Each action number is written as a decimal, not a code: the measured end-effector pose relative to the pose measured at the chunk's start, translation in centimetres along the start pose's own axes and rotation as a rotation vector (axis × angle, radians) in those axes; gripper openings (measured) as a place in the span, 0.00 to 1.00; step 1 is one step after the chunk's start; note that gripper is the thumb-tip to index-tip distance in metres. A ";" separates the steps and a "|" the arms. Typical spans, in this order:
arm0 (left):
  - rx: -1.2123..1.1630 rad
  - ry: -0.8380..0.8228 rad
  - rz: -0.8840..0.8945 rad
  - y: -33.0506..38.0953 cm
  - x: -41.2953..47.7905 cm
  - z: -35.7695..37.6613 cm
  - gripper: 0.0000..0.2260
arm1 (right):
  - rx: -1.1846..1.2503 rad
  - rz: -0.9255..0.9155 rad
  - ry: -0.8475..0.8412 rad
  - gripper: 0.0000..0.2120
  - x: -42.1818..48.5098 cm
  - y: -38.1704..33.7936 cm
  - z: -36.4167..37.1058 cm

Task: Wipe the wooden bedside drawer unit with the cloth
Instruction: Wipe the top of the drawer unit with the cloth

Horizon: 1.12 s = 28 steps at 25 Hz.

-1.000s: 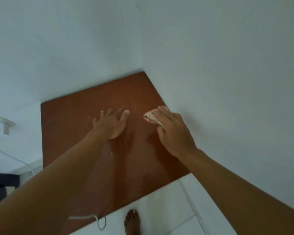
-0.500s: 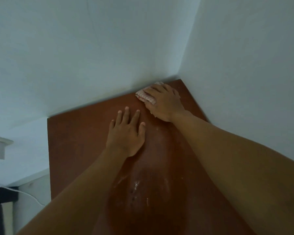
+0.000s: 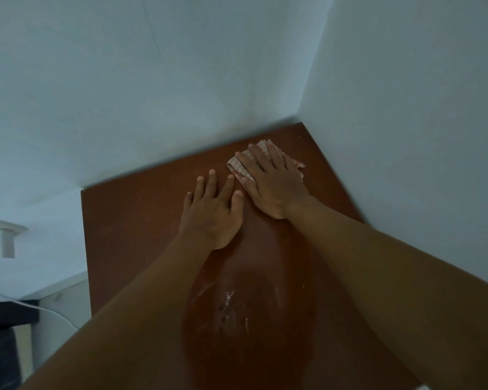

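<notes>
The reddish-brown wooden top of the bedside drawer unit (image 3: 130, 237) fills the lower middle of the view, pushed into a corner of two white walls. A white cloth with red checks (image 3: 238, 166) lies folded on the top near the back right corner. My right hand (image 3: 271, 181) presses flat on the cloth, covering most of it. My left hand (image 3: 213, 212) rests palm down on the bare wood just left of it, fingers spread, holding nothing. The drawers below are hidden from view.
White walls meet right behind the unit (image 3: 302, 116). At the left a white charger (image 3: 0, 243) sits in a wall socket, and its white cable (image 3: 28, 305) trails down over a dark object (image 3: 0, 333). Smears show on the wood near me (image 3: 231, 305).
My right hand slid the cloth from the right edge to the back corner, then a little back toward me. My left hand stayed flat on the wood. My head moved closer over the top.
</notes>
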<state>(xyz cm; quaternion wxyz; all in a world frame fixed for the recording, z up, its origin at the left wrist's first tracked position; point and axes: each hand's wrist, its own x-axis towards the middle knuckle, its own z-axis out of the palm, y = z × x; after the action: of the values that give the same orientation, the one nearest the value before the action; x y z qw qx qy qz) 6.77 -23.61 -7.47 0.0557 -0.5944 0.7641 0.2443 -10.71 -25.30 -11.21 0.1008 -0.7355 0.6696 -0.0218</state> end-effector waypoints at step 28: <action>-0.054 0.126 0.066 3.8 -19.6 7.7 0.29 | 0.167 0.149 0.225 0.35 -50.7 3.9 6.6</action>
<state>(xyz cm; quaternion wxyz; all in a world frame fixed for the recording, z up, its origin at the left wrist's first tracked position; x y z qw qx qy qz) 7.30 -2.32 -5.70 -0.0166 -0.5844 0.7785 0.2284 -18.59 25.31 -13.19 0.0872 -0.6657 0.7253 -0.1521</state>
